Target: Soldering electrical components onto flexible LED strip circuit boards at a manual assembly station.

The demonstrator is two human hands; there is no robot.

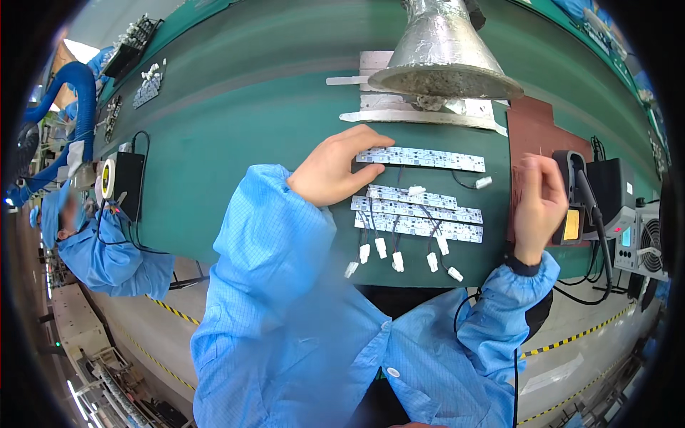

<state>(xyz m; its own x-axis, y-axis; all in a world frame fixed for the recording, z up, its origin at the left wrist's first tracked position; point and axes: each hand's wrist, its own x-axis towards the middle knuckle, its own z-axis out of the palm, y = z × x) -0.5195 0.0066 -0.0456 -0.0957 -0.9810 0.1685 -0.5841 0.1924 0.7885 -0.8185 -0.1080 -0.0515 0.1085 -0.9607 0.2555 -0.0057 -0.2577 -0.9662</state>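
Circuit strips (421, 226) lie near the near edge of the green surface (193, 185) in the head view: three sit close together, and an upper strip (428, 158) lies apart, just beyond them toward the far edge. The left hand (332, 167) holds that upper strip by its left end, thumb at the near long side and fingers at the far one. The right hand (540, 207) is raised beside the surface's right portion, over a reddish-brown mat (529, 128), its fingers curled inward; whether they pinch anything cannot be told.

The work appears partway along. The upper strip already has a dark wire leading to a white plug (484, 182), and wires and more plugs (397, 262) trail from the lower group toward the near edge, so much of the wiring seems done. What is left is harder to judge, since the joints are too small to read.

The strips are thin, flat and stiff-looking, pale and peppered with tiny dark parts; the wires are slim and curving, the plugs blocky and smooth. Toward the far edge hangs a cone-shaped hood (446, 57) of dented, silvery metal. By the right edge, a soldering iron (586, 189) sits in its stand beside a yellow sponge (571, 225).
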